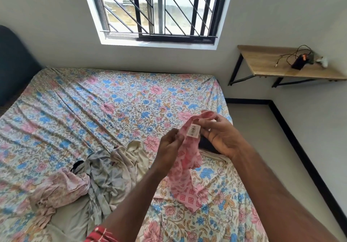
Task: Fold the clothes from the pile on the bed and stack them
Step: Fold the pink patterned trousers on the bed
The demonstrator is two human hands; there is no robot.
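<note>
Both hands held a pink garment up over the bed: the left hand pinched one edge, the right hand gripped its top. The pile lay left of them. Better to find matching corners, then shake it flat.

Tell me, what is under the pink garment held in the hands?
Under the pink garment shows the floral bedsheet. A dark item lies behind it, mostly covered by the right hand, so unidentifiable.
</note>
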